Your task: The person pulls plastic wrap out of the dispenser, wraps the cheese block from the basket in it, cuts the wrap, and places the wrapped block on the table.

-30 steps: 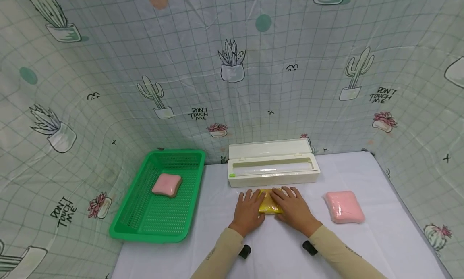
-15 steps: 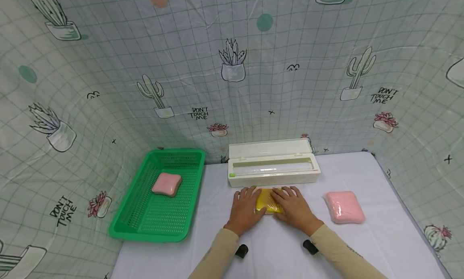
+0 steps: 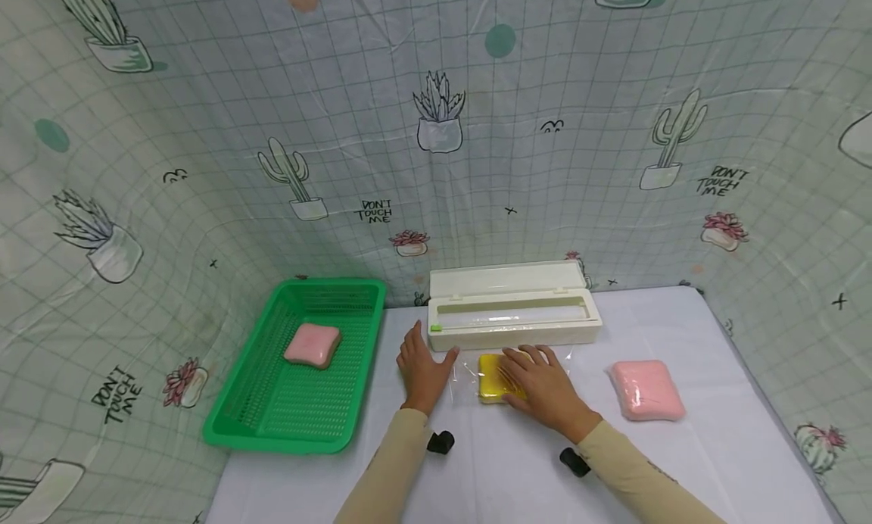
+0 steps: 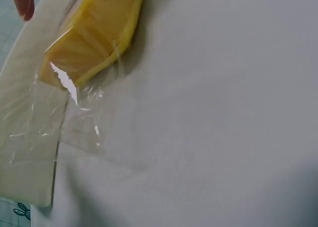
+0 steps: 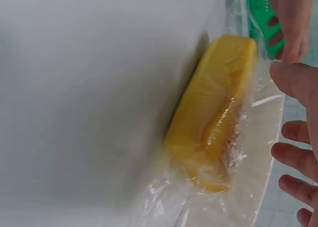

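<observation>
A yellow block with rounded edges (image 3: 492, 378) lies on the white cloth in loose clear plastic film (image 3: 463, 380), which spreads out past its left side. Over the block's right part is my right hand (image 3: 545, 388), its fingers spread and relaxed; the right wrist view shows those fingers (image 5: 293, 157) beside the film-covered block (image 5: 213, 113). My left hand (image 3: 424, 376) is apart from the block, left of the film, with straight fingers and the thumb held out. It holds nothing that I can see. At the left wrist view's top, film wrinkles around the block (image 4: 94, 38).
A white film dispenser (image 3: 514, 336) stands behind the block with its lid up. On the left, a green basket (image 3: 293, 425) holds a pink block (image 3: 313, 345). Another pink block (image 3: 647, 389), shiny, lies on the right. The patterned curtain (image 3: 511, 168) encloses the table.
My left hand has left the yellow block and moved left and away from me, uncovering the film on that side. The right hand stays at the block, slightly further over it.
</observation>
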Tool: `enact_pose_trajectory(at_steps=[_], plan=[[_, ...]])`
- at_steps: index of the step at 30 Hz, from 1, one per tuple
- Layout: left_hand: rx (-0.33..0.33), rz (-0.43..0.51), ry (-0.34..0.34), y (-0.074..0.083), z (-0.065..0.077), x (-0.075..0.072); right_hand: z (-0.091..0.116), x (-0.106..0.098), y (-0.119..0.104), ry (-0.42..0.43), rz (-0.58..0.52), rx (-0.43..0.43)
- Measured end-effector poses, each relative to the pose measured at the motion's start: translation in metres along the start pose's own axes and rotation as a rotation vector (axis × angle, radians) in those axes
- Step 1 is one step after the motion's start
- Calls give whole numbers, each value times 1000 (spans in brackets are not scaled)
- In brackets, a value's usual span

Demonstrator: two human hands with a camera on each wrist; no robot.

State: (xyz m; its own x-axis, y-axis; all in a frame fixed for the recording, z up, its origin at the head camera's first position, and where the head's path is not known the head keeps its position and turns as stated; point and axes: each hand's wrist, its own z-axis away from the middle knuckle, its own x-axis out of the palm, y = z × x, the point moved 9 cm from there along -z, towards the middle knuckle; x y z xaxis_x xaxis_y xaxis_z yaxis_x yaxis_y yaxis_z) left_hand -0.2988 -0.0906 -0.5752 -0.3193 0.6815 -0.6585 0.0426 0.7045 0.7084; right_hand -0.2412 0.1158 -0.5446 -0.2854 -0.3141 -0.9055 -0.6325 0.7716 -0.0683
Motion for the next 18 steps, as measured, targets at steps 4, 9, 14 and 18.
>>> enact_pose_trajectory(at_steps=[4, 9, 14, 18], plan=[[10, 29, -60, -5, -10, 3, -4, -3, -3, 31, -9, -7], [78, -36, -84, -9, -18, 6, -12, -3, -6, 15, -40, 12], [108, -62, -80, -13, -22, 8, -21, -5, -8, 7, -67, 20], [124, -66, -89, -13, -25, 11, -31, -7, -10, 10, -73, 26]])
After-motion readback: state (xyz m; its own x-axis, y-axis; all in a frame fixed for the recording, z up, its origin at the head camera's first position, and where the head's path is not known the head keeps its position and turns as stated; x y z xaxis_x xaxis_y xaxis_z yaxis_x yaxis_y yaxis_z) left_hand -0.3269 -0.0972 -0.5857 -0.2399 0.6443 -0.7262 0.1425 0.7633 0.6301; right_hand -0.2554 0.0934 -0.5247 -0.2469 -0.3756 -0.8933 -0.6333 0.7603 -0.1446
